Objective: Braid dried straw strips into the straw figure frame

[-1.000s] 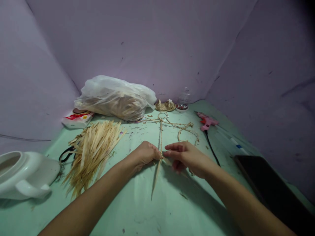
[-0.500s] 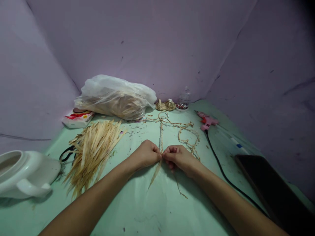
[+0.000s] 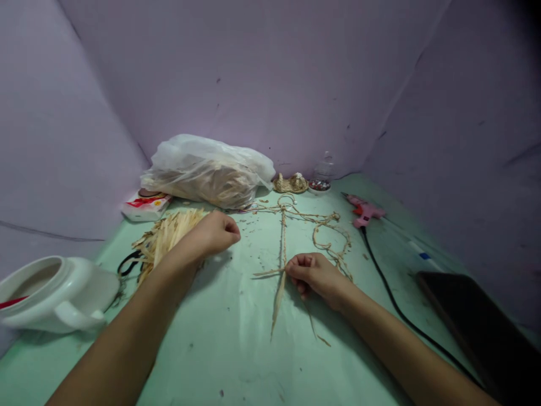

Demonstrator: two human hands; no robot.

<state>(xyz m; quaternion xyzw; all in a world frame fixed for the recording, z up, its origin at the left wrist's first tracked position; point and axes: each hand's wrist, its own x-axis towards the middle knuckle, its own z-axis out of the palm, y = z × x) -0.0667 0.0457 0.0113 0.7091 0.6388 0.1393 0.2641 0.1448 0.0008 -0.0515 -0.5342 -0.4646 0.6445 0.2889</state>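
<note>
A thin braided cord (image 3: 283, 237) of dry fibre runs down the middle of the green table. My right hand (image 3: 310, 273) pinches its lower end, where loose strips (image 3: 278, 304) spread out to the left and downward. My left hand (image 3: 217, 232) is raised over the table, left of the cord and apart from it, with its fingers curled together; whether anything is between them is hidden. Beneath my left forearm lies a bundle of pale dry strips (image 3: 169, 234), partly covered. More knotted cord (image 3: 346, 242) loops to the right of the braid.
Along the back are a plastic bag (image 3: 207, 169), a woven piece (image 3: 291, 183) and a bowl of small beads (image 3: 319, 186). A pink glue gun (image 3: 367, 211) with a black cable and a dark phone (image 3: 469, 327) are on the right. At left stand a white pot (image 3: 63, 293) and a red-white box (image 3: 146, 207).
My left hand has let go of the cord's end and moved left toward the strip bundle. One strip now points left from the braid. The view has shifted slightly.
</note>
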